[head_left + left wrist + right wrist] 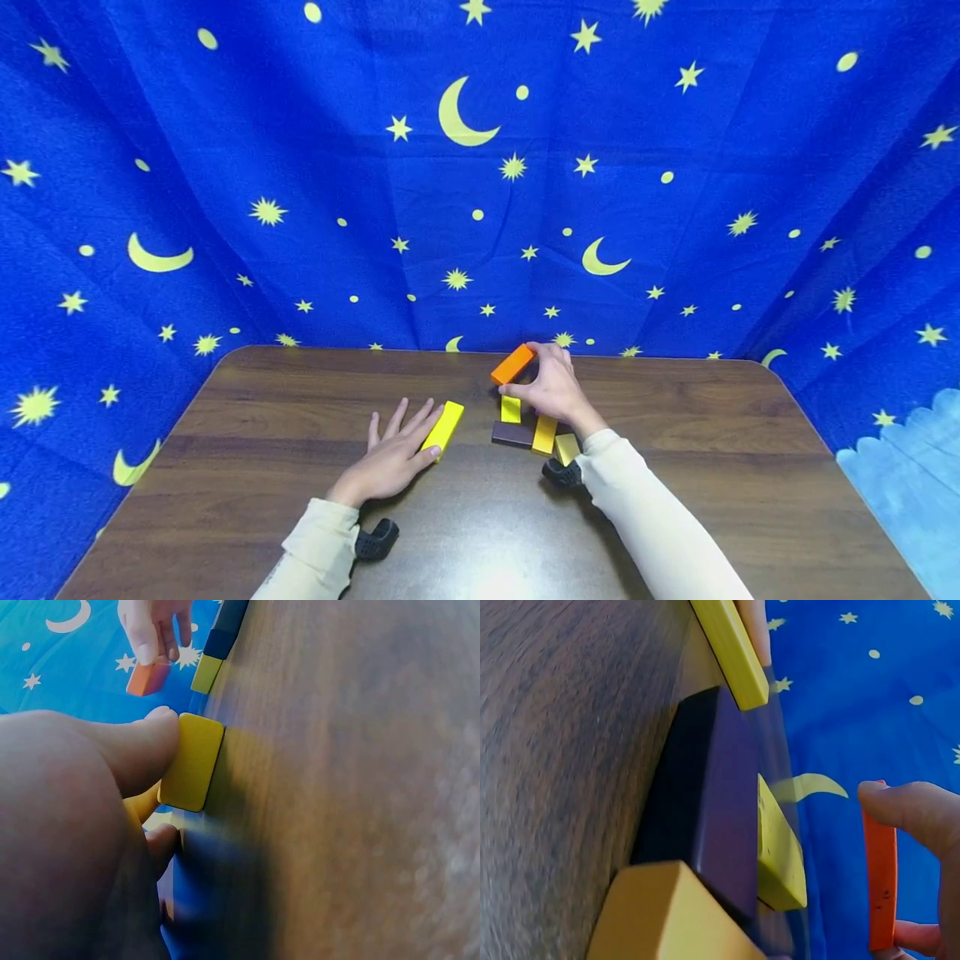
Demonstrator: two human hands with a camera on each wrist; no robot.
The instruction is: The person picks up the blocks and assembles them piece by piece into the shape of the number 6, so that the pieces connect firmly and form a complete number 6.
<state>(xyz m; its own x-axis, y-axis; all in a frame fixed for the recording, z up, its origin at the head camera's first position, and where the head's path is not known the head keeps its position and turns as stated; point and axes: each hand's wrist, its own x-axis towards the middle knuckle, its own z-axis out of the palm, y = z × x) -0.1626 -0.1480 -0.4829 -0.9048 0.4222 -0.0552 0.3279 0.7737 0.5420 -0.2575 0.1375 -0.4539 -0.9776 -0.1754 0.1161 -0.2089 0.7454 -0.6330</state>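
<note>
My right hand [553,387] pinches an orange block [513,363] between thumb and fingers, off the table near its far edge. The right wrist view shows the thumb on one end of it. On the table, a bright yellow block [448,423] lies by itself under my left hand [388,462]. That hand's fingers are spread and straight, with the thumb touching the block near its close end. Below my right hand sit a dark purple block [513,434], a small yellow block [780,859] behind it, an amber block [543,437] and a pale yellow block [567,448].
The blocks lie on a brown wooden table [262,442]. Behind its far edge hangs a blue curtain [360,183] with stars and moons. Black wrist mounts [377,540] sit at both cuffs, the right one close to the pale yellow block.
</note>
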